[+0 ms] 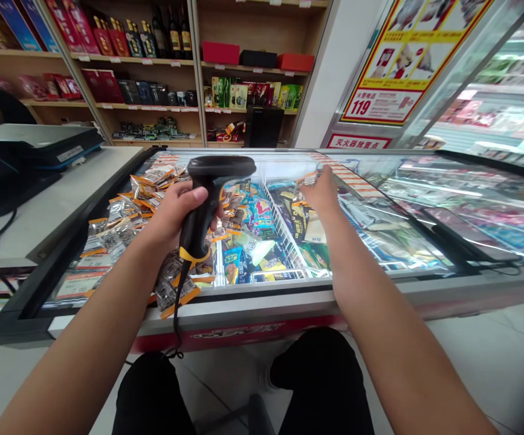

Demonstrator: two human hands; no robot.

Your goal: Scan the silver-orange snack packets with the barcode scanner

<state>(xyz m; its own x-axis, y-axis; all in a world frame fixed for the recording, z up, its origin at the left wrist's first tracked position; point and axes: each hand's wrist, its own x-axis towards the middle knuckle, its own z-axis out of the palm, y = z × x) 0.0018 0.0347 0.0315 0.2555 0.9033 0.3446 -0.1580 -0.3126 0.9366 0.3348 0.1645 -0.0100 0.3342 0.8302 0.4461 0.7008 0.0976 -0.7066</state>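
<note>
My left hand (pixel 175 211) is wrapped round the handle of a black barcode scanner (pixel 202 205) with yellow trim, its head facing right. A cord hangs from the grip down past the freezer edge. Under and around this hand lies a pile of small clear packets with orange edges (pixel 126 211), spread over the glass lid. Over the right part of the glass, my right hand (pixel 320 190) is closed on a similar small packet (pixel 307 179), partly hidden by the fingers. Below the glass, bagged frozen goods (pixel 262 211) lie in white wire baskets (pixel 284 229).
The chest freezer (pixel 262 308) spans the front, its frame close to my knees. A counter with a scale (pixel 44 142) stands at left. Behind are shelves (pixel 135 60) of bottles and boxes. At right, another glass-topped freezer (pixel 483 199) adjoins, beneath a red and yellow poster (pixel 416 60).
</note>
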